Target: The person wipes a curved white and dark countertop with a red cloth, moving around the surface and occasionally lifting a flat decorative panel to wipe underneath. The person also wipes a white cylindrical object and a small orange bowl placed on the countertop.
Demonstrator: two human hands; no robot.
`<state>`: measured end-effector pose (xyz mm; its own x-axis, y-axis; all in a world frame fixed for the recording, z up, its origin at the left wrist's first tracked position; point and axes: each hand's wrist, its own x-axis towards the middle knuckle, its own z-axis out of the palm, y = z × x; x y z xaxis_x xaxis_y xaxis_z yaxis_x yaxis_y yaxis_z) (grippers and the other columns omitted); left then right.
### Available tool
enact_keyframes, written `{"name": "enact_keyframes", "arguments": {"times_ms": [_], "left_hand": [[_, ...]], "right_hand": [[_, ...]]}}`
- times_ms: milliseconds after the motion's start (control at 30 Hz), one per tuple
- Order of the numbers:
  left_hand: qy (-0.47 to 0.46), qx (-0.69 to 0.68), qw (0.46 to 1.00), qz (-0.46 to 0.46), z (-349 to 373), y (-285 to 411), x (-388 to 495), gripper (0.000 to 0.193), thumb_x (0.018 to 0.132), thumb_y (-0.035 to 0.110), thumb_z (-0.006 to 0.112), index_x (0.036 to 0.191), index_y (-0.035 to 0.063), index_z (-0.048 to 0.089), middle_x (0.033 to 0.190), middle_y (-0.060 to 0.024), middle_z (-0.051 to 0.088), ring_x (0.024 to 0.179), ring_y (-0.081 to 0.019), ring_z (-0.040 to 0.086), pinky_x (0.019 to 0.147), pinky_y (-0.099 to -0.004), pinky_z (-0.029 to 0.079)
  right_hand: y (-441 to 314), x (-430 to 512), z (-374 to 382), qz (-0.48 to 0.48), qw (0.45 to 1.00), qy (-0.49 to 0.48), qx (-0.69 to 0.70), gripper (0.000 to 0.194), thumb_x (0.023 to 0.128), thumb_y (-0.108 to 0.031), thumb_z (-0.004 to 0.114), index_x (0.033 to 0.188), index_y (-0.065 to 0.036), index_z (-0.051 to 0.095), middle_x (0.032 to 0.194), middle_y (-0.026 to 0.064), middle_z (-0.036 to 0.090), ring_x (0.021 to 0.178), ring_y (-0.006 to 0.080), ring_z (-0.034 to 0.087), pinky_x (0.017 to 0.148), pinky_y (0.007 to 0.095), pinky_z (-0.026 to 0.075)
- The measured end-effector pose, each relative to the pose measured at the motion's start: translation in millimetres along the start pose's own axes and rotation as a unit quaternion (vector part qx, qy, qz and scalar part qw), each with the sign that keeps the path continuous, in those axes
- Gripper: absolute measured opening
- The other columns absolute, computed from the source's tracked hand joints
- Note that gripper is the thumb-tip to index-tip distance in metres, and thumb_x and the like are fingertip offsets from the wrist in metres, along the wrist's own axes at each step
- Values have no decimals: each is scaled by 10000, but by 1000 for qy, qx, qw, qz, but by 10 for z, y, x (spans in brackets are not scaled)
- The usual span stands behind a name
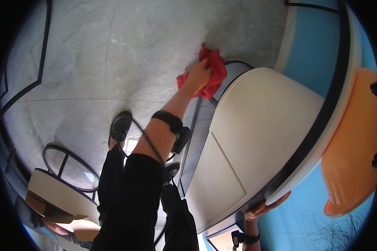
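In my left hand (pixel 199 75) is a crumpled red cloth (pixel 218 70), held low at the black metal base frame (pixel 238 62) of a cream cabinet. Motion slightly blurs this hand, and part of the frame is hidden behind the cloth. The cream cabinet (pixel 270 103) has a rounded end and a black band (pixel 314 125) below its white top. My right hand (pixel 257 211) rests against the cabinet's upper edge, its fingers spread along the white rim. Each of my forearms wears a black strap with a small device.
A glossy orange object (pixel 348 150) sits on the cabinet top by a blue wall (pixel 310 53). At lower left stands another cream cabinet (pixel 59 191) with an oval black frame (pixel 70 166) and cardboard (pixel 63 218). My black shoe (pixel 121 125) is on the grey floor (pixel 138 62).
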<state>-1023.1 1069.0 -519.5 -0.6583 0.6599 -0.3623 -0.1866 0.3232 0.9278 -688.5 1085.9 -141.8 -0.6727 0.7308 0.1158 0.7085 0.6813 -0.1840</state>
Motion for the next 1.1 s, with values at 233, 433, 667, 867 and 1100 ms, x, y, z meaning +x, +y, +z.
{"name": "enact_keyframes", "arguments": {"times_ms": [233, 433, 667, 867, 1100], "left_hand": [[38, 148, 983, -104, 606, -72, -480, 657, 838, 325, 667, 1400, 14, 529, 1244, -228, 633, 1152, -399, 596, 1017, -488, 480], [64, -80, 969, -227, 314, -274, -1334, 586, 824, 216, 640, 1387, 77, 557, 1227, -223, 642, 1165, -402, 597, 1008, -489, 484], [157, 189, 967, 63, 98, -316, -861, 614, 807, 84, 646, 1412, 132, 553, 1388, -150, 540, 1134, -419, 558, 926, -493, 523], [98, 213, 968, -87, 516, -465, -1074, 509, 828, 101, 590, 1337, 85, 578, 1322, -133, 579, 1118, -403, 559, 890, -506, 545], [53, 113, 980, -152, 655, -775, -1957, 415, 796, 82, 550, 1207, 64, 606, 1162, -191, 659, 1135, -415, 590, 904, -519, 510]], "right_hand": [[19, -49, 4, -23, 1000, -6, 13, 827, 993, -599, 290, 1612, -67, 159, 1641, 242, 176, 1518, 440, 186, 1184, 665, 241], [120, -66, -43, -69, 995, -14, -77, 636, 1031, -614, 245, 1583, -299, 211, 1658, 217, 157, 1500, 496, 196, 1137, 722, 276], [62, -22, -37, -56, 996, -15, -69, 620, 1018, -660, 281, 1554, -355, 217, 1656, 221, 161, 1480, 547, 211, 1114, 732, 305], [-15, -48, -38, -3, 1000, -7, -28, 687, 1002, -634, 306, 1571, -260, 214, 1654, 219, 179, 1481, 538, 220, 1122, 714, 302], [136, -88, -26, -31, 999, 7, -27, 716, 997, -557, 317, 1594, -172, 227, 1661, 207, 189, 1499, 492, 223, 1135, 693, 290]]}}
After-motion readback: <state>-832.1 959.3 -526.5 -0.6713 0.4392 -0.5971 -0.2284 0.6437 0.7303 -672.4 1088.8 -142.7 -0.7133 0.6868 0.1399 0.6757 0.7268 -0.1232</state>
